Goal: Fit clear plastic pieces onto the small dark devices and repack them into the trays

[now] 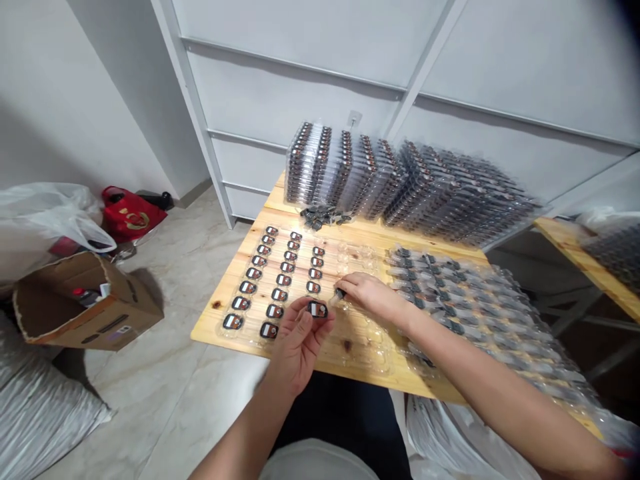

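Head view: above the pine tabletop (pixel 320 353), the left hand (pixel 297 340) pinches a small black oval piece (pixel 317 309) between thumb and fingers, while the right hand (pixel 365 297) grips a small dark item (pixel 337 295) in its fingertips. Rows of matching oval pieces (pixel 275 280) lie on the tabletop's left, clear blister trays (pixel 450 300) on its right, stacked trays (pixel 350 173) along its far edge.

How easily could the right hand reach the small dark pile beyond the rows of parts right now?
Probably easily: the right hand is already above the wooden table, and only low rows of small parts lie before the dark pile. Nothing tall blocks it, though it is pinching a small piece.
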### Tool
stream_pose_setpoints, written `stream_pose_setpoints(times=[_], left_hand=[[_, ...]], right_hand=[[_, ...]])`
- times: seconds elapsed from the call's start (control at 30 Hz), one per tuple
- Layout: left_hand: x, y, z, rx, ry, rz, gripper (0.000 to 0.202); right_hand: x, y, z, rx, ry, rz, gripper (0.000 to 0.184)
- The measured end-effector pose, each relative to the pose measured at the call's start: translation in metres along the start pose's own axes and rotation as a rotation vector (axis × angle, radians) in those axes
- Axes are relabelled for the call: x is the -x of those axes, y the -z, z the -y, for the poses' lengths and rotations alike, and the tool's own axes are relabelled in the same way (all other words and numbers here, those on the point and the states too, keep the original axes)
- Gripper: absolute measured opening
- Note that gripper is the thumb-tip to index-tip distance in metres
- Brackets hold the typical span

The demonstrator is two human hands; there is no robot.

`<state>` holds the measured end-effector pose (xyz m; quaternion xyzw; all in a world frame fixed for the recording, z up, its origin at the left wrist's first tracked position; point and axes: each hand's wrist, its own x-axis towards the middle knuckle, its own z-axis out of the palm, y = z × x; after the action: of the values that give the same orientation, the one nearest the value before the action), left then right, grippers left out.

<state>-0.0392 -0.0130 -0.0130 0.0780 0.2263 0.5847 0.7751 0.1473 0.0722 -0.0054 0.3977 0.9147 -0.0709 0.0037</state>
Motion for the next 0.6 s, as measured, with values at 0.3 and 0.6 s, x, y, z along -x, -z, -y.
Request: stream_pose_setpoints(times=[0.3,0.6], left_hand=[[0.000,-0.003,0.001,0.016,0.001,0.006,0.026],[-0.005,-0.012,0.010,0.014,0.011,0.022,0.025]], right_hand=[[0.002,0.016,0.005,-0.430,-0.278,-0.215,0.026],[0.019,0.070,0.067,-0.445,0.003,-0.353,0.017]])
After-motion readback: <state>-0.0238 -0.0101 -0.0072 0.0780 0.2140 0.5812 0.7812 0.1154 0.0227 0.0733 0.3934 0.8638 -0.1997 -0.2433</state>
